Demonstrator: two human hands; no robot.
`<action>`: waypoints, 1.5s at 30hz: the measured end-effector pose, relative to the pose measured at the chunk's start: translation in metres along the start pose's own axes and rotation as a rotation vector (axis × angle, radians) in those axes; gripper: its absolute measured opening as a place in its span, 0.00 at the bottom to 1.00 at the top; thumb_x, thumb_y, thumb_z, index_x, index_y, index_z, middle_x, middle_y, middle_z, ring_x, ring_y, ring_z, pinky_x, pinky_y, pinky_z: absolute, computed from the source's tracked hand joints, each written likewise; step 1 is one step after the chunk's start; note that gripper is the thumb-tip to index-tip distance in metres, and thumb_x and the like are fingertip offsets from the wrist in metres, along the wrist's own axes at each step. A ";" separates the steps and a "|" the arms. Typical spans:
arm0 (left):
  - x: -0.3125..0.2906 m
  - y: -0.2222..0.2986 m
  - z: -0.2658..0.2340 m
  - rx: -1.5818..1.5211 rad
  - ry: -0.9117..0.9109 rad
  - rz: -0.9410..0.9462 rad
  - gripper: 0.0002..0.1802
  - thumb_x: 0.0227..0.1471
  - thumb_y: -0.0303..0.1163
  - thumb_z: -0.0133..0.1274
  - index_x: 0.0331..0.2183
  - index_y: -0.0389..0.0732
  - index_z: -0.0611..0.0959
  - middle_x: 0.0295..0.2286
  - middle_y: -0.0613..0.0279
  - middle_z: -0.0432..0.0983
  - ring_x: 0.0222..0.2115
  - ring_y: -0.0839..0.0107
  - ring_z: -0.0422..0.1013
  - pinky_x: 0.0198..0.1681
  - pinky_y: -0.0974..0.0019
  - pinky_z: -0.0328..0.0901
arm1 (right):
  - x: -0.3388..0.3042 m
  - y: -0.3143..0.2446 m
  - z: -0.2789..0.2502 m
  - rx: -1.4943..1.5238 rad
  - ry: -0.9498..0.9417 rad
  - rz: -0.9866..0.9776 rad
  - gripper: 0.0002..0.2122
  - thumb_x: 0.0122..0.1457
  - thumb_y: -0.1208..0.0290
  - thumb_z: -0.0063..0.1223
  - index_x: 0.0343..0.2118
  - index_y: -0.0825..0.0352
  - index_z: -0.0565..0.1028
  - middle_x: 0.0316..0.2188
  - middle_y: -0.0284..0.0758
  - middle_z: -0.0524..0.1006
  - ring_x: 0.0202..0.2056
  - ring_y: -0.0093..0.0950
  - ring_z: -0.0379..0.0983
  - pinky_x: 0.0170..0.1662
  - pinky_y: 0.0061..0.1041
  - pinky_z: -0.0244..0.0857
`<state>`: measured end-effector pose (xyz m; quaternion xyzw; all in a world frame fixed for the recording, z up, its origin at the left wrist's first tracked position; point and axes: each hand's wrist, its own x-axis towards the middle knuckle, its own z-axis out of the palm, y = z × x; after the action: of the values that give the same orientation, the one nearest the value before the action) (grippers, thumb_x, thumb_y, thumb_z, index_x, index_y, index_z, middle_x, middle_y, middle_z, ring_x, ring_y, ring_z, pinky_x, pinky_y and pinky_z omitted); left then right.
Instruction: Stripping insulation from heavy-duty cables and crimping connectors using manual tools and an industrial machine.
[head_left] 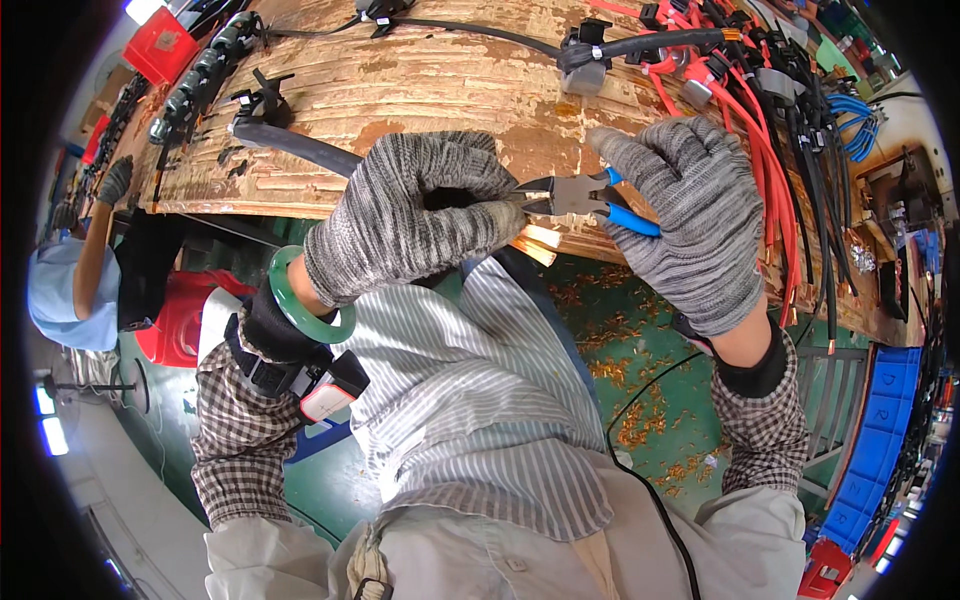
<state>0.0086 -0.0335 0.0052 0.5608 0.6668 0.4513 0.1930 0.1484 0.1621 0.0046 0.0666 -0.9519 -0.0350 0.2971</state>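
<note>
My left hand [415, 205], in a grey knitted glove, is closed round a thick black cable [300, 147]. Bare copper strands [537, 243] stick out of the fist near its fingertips. In my right hand [690, 215], gloved alike, is a pair of cutting pliers [575, 195] with blue handles. Its jaws are parted and reach to the fingertips of my left hand, just above the copper; whether they touch anything there is hidden. The cable's other end, with a black clamp [262, 98], lies on the worn wooden bench [400, 85].
Another black cable with a connector [585, 60] crosses the bench's far side. Red cables [770, 170] and black ones hang over the right edge. Metal fittings [205, 75] line the left. Copper scraps [640, 400] litter the green floor. A co-worker's gloved hand [115, 182] shows at far left.
</note>
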 end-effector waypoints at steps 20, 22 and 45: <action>-0.011 -0.002 0.015 0.001 0.089 0.012 0.06 0.38 0.27 0.58 0.23 0.36 0.78 0.20 0.64 0.70 0.21 0.74 0.67 0.23 0.73 0.60 | -0.008 -0.003 -0.025 0.064 -0.304 0.031 0.23 0.38 0.60 0.62 0.42 0.56 0.74 0.32 0.37 0.70 0.38 0.37 0.66 0.42 0.36 0.62; -0.011 -0.002 0.015 0.020 0.083 0.022 0.06 0.38 0.27 0.58 0.22 0.37 0.78 0.20 0.64 0.70 0.21 0.75 0.67 0.23 0.73 0.60 | -0.008 -0.001 -0.023 0.089 -0.331 0.039 0.23 0.38 0.60 0.62 0.41 0.56 0.74 0.33 0.37 0.70 0.38 0.37 0.66 0.42 0.35 0.62; -0.018 -0.002 0.014 0.044 0.088 0.104 0.08 0.35 0.25 0.62 0.21 0.39 0.78 0.21 0.64 0.71 0.21 0.73 0.69 0.24 0.73 0.62 | -0.008 -0.007 -0.020 0.142 -0.348 0.024 0.22 0.38 0.62 0.62 0.40 0.58 0.74 0.33 0.37 0.70 0.37 0.35 0.67 0.40 0.33 0.63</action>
<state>0.0237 -0.0442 -0.0077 0.5785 0.6543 0.4702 0.1272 0.1672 0.1561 0.0152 0.0690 -0.9897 0.0247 0.1230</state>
